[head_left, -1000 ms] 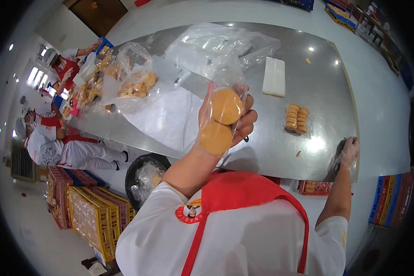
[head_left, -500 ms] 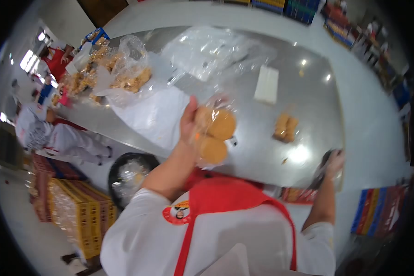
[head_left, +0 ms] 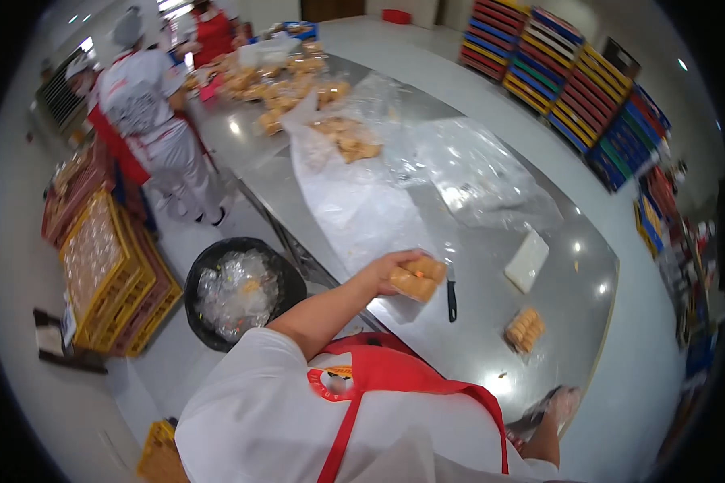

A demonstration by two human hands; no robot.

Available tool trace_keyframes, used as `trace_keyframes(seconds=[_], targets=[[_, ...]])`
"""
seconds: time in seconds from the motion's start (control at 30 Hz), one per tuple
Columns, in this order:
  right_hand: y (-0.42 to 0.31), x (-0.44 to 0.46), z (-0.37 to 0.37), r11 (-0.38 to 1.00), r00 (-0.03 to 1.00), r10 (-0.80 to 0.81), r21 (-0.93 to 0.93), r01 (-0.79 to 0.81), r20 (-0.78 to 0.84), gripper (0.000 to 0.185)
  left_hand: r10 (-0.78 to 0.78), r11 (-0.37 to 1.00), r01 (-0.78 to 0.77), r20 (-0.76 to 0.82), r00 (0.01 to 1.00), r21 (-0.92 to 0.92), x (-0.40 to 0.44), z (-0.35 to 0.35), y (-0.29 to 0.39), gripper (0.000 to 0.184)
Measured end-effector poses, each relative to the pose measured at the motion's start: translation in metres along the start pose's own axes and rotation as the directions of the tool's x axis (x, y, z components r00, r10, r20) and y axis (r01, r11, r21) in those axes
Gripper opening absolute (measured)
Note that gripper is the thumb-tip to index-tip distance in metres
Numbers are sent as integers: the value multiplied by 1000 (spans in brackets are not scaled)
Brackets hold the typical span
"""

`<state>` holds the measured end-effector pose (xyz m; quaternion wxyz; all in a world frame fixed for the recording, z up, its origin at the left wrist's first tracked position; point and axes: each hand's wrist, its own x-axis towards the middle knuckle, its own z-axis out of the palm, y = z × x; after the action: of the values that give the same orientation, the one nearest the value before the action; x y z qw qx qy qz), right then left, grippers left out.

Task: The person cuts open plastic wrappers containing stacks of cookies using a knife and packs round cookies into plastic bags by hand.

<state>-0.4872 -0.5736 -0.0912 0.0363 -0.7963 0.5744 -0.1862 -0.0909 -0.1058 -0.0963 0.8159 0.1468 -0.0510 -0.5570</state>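
Note:
Near the front edge of the steel table, my left hand point(head_left: 387, 272) is closed on a clear bag of bread rolls point(head_left: 417, 279), held up over the table. A knife point(head_left: 452, 299) with a black handle lies just right of the bag. At the table's right front corner is my right hand point(head_left: 566, 404), which seems to wear a thin clear glove. Its fingers are too unclear to read, and a dark shape point(head_left: 537, 412) lies beside them. Another pack of rolls point(head_left: 525, 330) and a white block-like packet point(head_left: 528, 262) rest on the table between the hands.
Clear plastic bags point(head_left: 483, 173) and a white sheet point(head_left: 354, 209) spread over the steel table point(head_left: 576, 310). Several bread packs point(head_left: 286, 95) pile at its far end, where co-workers point(head_left: 141, 97) stand. A black bin point(head_left: 294, 282) and yellow crates point(head_left: 133, 282) stand left; stacked crates point(head_left: 568, 92) stand behind.
My view has swung and tilted, bringing the bin, knife and far crates into fuller sight. The bag in my left hand has turned from its broad face to a flatter angle. My right hand stays by the table corner.

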Motion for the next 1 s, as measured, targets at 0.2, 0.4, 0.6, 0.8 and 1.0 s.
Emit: trace_keyframes(seconds=[0.2, 0.4, 0.6, 0.8, 1.0], targets=[[11, 15, 3, 997, 979, 60, -52, -51, 196, 30, 18, 1000, -17, -51, 999, 22, -5, 16, -4, 39], [22, 11, -12, 944, 931, -267, -125, 304, 250, 25, 41, 983, -39, -10, 999, 180, -9, 18, -3, 45], [43, 27, -21, 473, 480, -851, -85, 877, 212, 20, 53, 980, -74, 118, 992, 186, -6, 24, -5, 60], [69, 61, 11, 151, 156, -986, -86, 985, 58, 16, -1, 977, -20, 99, 995, 212, -6, 31, -1, 70], [36, 34, -28, 142, 162, -983, -201, 969, 89, 17, 64, 963, -72, 41, 997, 259, -9, 26, -4, 67]])
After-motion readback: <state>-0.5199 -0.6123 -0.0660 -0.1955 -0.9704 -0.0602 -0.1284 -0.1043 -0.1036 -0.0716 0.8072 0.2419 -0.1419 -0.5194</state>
